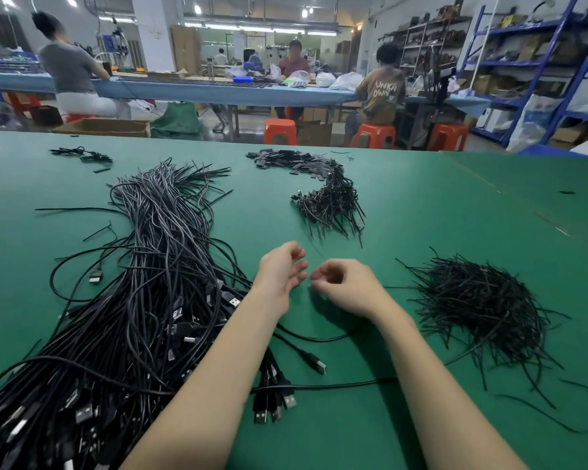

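Observation:
My left hand [280, 273] and my right hand [347, 286] hover close together over the green table [455, 212], fingertips almost meeting. The left fingers are loosely curled with nothing visible in them. The right fingers curl toward the thumb; blur hides whether they pinch anything. A big bundle of long black USB cables [150, 300] lies to the left, under my left forearm. A heap of thin black ties [482, 300] sits to the right. One loose cable with a USB plug [314, 362] lies between my forearms.
Farther back lie a pile of small bundled wires [330, 205] and a pile of flat black pieces [296, 161]. A few small black parts [82, 154] rest at the far left. Beyond the table edge, people sit on orange stools [280, 130] at a blue bench.

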Demonstrator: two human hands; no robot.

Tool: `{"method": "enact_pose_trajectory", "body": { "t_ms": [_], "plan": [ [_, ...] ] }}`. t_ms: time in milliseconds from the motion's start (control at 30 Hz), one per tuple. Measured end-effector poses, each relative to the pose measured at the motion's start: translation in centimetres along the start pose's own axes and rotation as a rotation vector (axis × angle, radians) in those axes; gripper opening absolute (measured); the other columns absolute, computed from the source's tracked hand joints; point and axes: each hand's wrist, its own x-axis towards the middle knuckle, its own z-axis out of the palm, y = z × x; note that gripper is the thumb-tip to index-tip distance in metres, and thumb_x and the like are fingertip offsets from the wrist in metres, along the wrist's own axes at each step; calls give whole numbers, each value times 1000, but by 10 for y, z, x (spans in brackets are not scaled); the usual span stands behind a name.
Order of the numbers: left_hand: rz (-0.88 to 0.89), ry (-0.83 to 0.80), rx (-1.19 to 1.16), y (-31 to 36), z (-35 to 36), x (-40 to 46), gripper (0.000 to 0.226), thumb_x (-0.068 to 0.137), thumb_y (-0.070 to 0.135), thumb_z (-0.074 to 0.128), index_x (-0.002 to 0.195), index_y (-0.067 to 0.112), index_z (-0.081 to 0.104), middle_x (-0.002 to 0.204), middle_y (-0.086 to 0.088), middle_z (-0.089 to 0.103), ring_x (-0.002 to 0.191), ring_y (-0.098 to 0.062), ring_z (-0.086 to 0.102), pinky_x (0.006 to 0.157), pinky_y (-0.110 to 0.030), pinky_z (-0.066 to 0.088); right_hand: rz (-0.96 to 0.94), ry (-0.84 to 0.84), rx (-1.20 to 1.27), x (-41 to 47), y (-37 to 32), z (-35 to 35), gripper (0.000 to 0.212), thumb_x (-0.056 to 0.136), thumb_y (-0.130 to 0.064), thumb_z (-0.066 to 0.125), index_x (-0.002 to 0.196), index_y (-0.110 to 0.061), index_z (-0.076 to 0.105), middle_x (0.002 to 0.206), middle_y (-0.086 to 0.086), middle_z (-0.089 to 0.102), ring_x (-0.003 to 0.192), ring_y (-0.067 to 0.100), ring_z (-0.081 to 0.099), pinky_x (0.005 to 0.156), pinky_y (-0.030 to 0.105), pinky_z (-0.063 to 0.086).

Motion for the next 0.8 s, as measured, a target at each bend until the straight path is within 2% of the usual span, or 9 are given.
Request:
{"method": "enact_pose_trajectory", "body": {
  "t_ms": [100, 167, 233, 300, 400, 500, 633, 700, 800],
  "plan": [
    [41, -38, 101, 3, 2, -2, 10, 97, 19, 54, 92, 14, 60, 101, -2, 65, 90, -18, 63, 67, -25, 49, -20, -21, -47, -10, -6, -4, 10, 91, -24, 67, 94, -24, 76, 93, -6, 75, 90, 9, 68, 80, 18, 50],
    [81, -70, 174, 7, 4, -5, 9, 97, 21, 54, 93, 16, 60, 102, -1, 65, 87, -17, 63, 67, -25, 49, -23, -152, -140, -13, -16, -17, 9, 89, -31, 70, 92, -26, 77, 91, -8, 76, 87, 8, 67, 79, 21, 50],
    [137, -100, 229, 12, 5, -8, 11, 98, 23, 54, 92, 16, 61, 101, 0, 66, 84, -16, 63, 67, -26, 49, -52, -309, -194, -17, -25, -26, 8, 85, -36, 75, 89, -29, 79, 86, -13, 75, 78, 0, 65, 76, 19, 49],
    [197, -126, 288, 20, 6, -11, 13, 99, 25, 54, 92, 17, 61, 99, 1, 68, 84, -16, 63, 68, -25, 49, -96, -394, -216, -23, -36, -23, 12, 80, -40, 80, 88, -31, 80, 82, -16, 75, 68, -6, 62, 76, 18, 51],
    [287, -157, 382, 30, 6, -16, 15, 100, 27, 53, 92, 18, 62, 94, 6, 69, 81, -11, 64, 65, -21, 49, -107, -393, -260, -26, -48, -1, 15, 73, -40, 85, 79, -29, 77, 78, -14, 74, 73, -1, 67, 82, 24, 57],
    [312, -188, 427, 36, 4, -20, 15, 100, 29, 53, 95, 18, 63, 95, 6, 71, 78, -9, 65, 65, -21, 50, -134, -369, -330, -26, -53, 15, 6, 76, -30, 74, 70, -28, 72, 79, -9, 73, 82, 12, 70, 86, 35, 59],
    [303, -179, 443, 42, -4, -21, 16, 101, 28, 52, 95, 17, 61, 95, 5, 72, 79, -11, 65, 68, -24, 48, -133, -312, -361, -24, -51, 13, 11, 80, -34, 67, 72, -26, 70, 82, -6, 73, 81, 17, 69, 85, 36, 59],
    [314, -167, 435, 46, -7, -20, 17, 102, 28, 51, 93, 17, 61, 95, 4, 72, 78, -11, 65, 67, -24, 48, -104, -332, -204, -24, -54, 11, 19, 85, -39, 67, 77, -22, 74, 80, -4, 75, 68, 11, 66, 78, 30, 59],
    [330, -154, 423, 51, -11, -20, 17, 102, 28, 51, 93, 18, 61, 94, 4, 72, 76, -10, 65, 65, -22, 48, 1, -341, 24, -26, -63, 16, 34, 83, -51, 73, 70, -20, 74, 74, -4, 76, 51, 5, 58, 51, 19, 46]
  ]
}}
